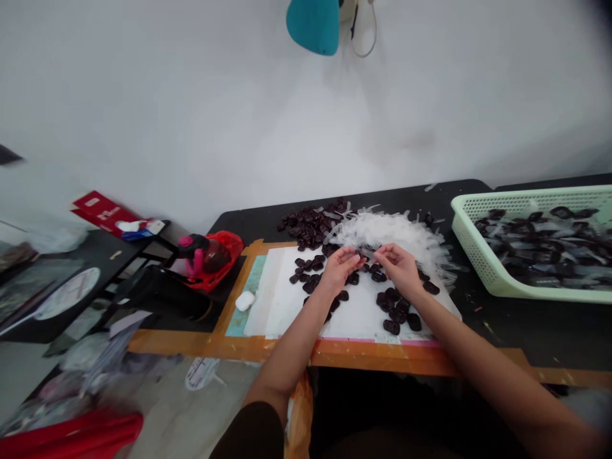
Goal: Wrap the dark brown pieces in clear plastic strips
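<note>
My left hand (342, 266) pinches a small dark piece (362, 255) over the white sheet (282, 306). Close on its right, my right hand (394, 262) has its fingers closed on a clear plastic strip (370, 253), which meets the dark piece. Behind both hands lies a heap of clear plastic strips (392, 229), with a pile of dark pieces (310, 226) to its left. More loose dark pieces (396, 306) are scattered on the sheet around and below my hands.
A pale green basket (488, 268) of dark pieces with plastic strips stands at the right. On the left are a white case (245, 301), a red bag (232, 245) with a bottle, and a black cylinder (167, 293). A teal lamp (313, 25) hangs above.
</note>
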`<control>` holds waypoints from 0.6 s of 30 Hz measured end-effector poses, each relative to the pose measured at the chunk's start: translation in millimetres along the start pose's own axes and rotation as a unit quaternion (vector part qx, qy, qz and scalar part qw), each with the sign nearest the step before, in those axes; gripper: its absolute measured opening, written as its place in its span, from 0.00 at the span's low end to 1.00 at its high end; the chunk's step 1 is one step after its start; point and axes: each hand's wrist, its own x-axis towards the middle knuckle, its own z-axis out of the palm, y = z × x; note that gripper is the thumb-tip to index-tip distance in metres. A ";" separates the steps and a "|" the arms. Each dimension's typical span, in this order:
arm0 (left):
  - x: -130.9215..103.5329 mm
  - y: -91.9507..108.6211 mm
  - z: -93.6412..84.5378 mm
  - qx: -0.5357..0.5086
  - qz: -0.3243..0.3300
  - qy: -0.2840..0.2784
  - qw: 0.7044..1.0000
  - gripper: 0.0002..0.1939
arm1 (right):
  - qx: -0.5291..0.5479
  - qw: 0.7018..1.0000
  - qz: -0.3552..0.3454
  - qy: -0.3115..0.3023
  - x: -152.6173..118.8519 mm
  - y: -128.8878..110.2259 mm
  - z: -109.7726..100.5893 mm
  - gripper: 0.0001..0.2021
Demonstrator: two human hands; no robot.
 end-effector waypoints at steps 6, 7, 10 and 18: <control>1.2 -1.1 -0.8 0.009 0.009 -0.004 1.000 0.19 | -0.105 0.992 -0.051 -0.043 -2.2 3.3 2.0 0.15; 1.4 -1.5 -1.0 0.013 0.012 -0.001 1.000 0.19 | -0.116 0.991 -0.048 -0.039 -2.3 3.1 1.9 0.15; 1.7 -2.7 -1.5 0.028 0.021 0.006 0.999 0.19 | -0.097 0.994 -0.045 -0.021 -2.3 0.9 1.7 0.15; 3.5 -6.0 -4.3 0.071 0.043 -0.010 0.997 0.18 | -0.111 0.992 -0.033 -0.059 -2.2 -0.4 3.2 0.17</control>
